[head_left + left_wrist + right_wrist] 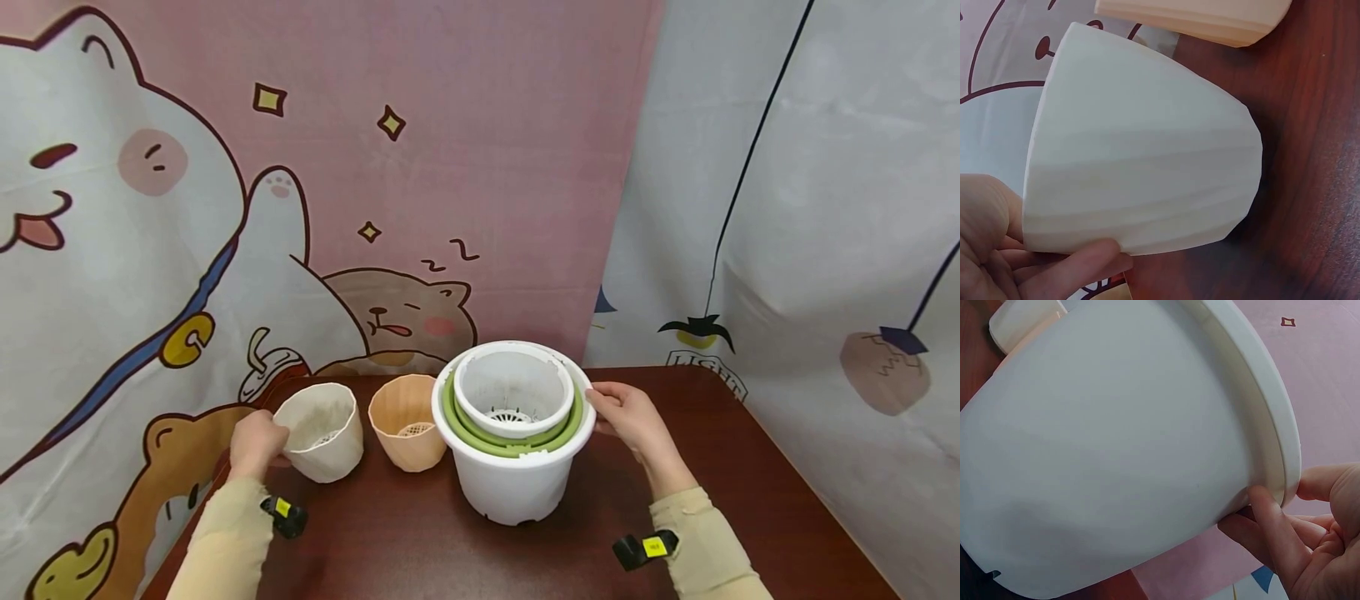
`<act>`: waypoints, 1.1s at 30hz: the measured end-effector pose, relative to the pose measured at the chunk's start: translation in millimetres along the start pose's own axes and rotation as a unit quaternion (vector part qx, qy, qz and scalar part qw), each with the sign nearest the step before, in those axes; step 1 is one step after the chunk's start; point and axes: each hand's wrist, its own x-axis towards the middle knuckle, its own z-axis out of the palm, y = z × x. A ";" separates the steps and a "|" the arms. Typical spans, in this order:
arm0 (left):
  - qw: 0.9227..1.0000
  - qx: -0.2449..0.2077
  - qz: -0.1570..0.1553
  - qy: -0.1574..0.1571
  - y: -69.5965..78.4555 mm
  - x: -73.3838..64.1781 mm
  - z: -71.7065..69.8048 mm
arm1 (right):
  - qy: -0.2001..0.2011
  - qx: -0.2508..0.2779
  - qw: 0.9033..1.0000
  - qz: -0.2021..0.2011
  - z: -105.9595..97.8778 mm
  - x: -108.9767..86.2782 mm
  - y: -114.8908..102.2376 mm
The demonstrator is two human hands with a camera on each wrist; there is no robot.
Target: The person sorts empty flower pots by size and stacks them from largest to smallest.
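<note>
My left hand [257, 443] grips a faceted cream flowerpot [333, 458] at its left rim; the left wrist view has the thumb by the rim and the fingers against the outer wall. On the right, my right hand [633, 423] pinches the rim of a large white flowerpot [510, 490]. In the right wrist view its thumb is at the outside of the lip [1293, 450] and the fingertips are under it. Nested inside the large pot are a green pot [483, 437] and a smaller white pot [480, 379] with a slotted bottom.
A peach faceted pot [416, 454] with a mesh bottom stands between the cream pot and the large white one. All are on a dark reddish-brown table [375, 542]. Behind hangs a pink cloth [487, 125] printed with cartoon animals, with a pale cloth [810, 208] at the right.
</note>
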 end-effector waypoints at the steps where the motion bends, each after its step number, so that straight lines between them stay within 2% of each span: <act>1: 1.000 -0.001 0.001 0.000 -0.4 0.0 -1.4 | 0.001 0.000 1.000 0.002 0.1 0.3 0.3; 11: 1.000 -0.010 0.013 0.015 3.6 0.0 -17.7 | 0.000 -0.003 1.000 -0.003 -0.6 0.6 -1.1; 17: 0.999 0.010 0.034 0.031 12.2 -1.1 -26.7 | -0.002 -0.005 1.000 -0.006 -0.5 -0.9 -2.4; 24: 0.998 0.002 0.050 0.036 26.9 -4.2 -35.8 | 0.001 -0.007 1.000 -0.007 -0.5 0.3 -1.1; 33: 0.996 0.006 0.071 0.054 38.7 -0.2 -43.5 | 0.000 -0.008 1.000 -0.003 -0.5 -0.4 -0.9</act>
